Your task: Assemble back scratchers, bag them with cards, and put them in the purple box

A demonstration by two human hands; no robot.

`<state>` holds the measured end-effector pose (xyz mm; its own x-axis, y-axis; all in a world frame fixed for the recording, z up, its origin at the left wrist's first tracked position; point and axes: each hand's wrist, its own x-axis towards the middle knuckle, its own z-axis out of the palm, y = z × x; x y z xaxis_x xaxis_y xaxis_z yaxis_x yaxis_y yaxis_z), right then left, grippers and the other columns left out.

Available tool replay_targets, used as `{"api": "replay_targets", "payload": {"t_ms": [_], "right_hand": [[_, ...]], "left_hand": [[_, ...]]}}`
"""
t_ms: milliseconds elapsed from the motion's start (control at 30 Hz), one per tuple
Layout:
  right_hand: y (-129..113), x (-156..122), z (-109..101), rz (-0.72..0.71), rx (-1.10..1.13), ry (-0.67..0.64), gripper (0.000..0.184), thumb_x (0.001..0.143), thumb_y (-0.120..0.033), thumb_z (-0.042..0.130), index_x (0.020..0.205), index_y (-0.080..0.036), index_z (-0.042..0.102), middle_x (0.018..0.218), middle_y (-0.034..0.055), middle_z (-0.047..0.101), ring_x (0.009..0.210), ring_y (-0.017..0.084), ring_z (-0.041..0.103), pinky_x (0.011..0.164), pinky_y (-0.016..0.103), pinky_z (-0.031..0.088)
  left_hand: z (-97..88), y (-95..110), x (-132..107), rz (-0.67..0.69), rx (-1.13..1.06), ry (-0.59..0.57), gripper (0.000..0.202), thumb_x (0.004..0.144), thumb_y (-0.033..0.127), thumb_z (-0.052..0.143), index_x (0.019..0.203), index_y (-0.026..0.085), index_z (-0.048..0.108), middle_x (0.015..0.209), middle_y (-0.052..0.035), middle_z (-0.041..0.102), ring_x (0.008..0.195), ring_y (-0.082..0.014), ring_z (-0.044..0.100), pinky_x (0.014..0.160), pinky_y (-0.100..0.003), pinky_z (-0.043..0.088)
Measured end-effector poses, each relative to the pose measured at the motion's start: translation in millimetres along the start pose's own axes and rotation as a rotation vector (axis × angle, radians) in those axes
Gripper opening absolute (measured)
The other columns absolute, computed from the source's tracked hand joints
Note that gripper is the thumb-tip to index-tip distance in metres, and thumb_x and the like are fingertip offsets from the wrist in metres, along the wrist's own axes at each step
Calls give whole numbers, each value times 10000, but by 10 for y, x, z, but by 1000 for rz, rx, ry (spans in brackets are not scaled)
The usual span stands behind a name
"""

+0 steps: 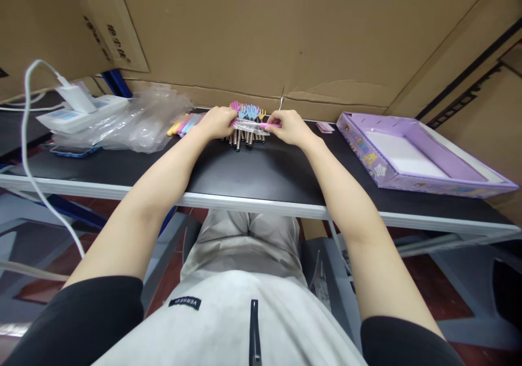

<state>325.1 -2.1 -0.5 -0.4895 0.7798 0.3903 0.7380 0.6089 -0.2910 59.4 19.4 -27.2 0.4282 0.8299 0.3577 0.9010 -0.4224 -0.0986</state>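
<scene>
My left hand [220, 121] is closed on one end of a narrow clear plastic sleeve [248, 126] held level above the table. With pinched fingers, my right hand [289, 128] grips a slim pink handle [269, 125] at the sleeve's other end. Whether the handle's tip is inside the sleeve I cannot tell. Just under and behind the sleeve lies a row of back scratchers [253, 111] with pink, blue and yellow claw-shaped heads and metal rods pointing towards me. Left of them, partly behind my left wrist, are several yellow, pink and blue handles [185, 124].
Clear plastic bags [142, 124] are heaped at the left, beside a white power strip [84, 110] with a plugged-in cable and a phone [75, 151]. An open purple box [381, 170] stands at the right, near a small pink card [324, 127]. Cardboard [261, 39] walls the black table's back.
</scene>
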Motion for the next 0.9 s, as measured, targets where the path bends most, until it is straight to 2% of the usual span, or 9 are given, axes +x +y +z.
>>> {"api": "replay_targets", "payload": {"t_ms": [233,433,567,767,900], "right_hand": [[-69,7,97,-13,62,-19,290,993,-422,705,1009,-142,777,899,89,753,838,214,632,863,346,472],[26,14,-62,25,21,6,269,940,-410,747,1016,-155,787,983,114,765,948,260,652,930,388,491],[149,26,-129,60,7,28,272,947,-433,742,1008,-173,793,938,109,745,941,274,646,923,406,508],[139,25,-83,46,-2,8,358,963,-512,734,1002,-161,791,847,95,713,891,258,636,904,392,508],[-9,6,-59,28,14,-9,319,1013,-454,668,1061,-155,769,917,109,746,908,253,651,919,380,493]], "left_hand": [[-59,229,19,54,2,-32,341,883,150,546,1133,126,777,1129,-199,799,1114,-374,749,948,-428,552],[-19,23,13,-19,-8,-10,356,879,175,531,1140,141,770,1170,-203,797,1100,-379,742,942,-445,553],[26,-113,13,-45,-53,37,280,859,190,544,1049,185,749,1115,-168,796,1084,-358,732,927,-423,538],[30,-75,23,-6,-78,66,237,843,173,557,1005,201,727,1054,-160,784,1057,-347,723,913,-418,531],[10,-4,28,10,-74,69,246,852,160,554,1024,189,727,1043,-167,773,1044,-347,718,915,-418,527]]}}
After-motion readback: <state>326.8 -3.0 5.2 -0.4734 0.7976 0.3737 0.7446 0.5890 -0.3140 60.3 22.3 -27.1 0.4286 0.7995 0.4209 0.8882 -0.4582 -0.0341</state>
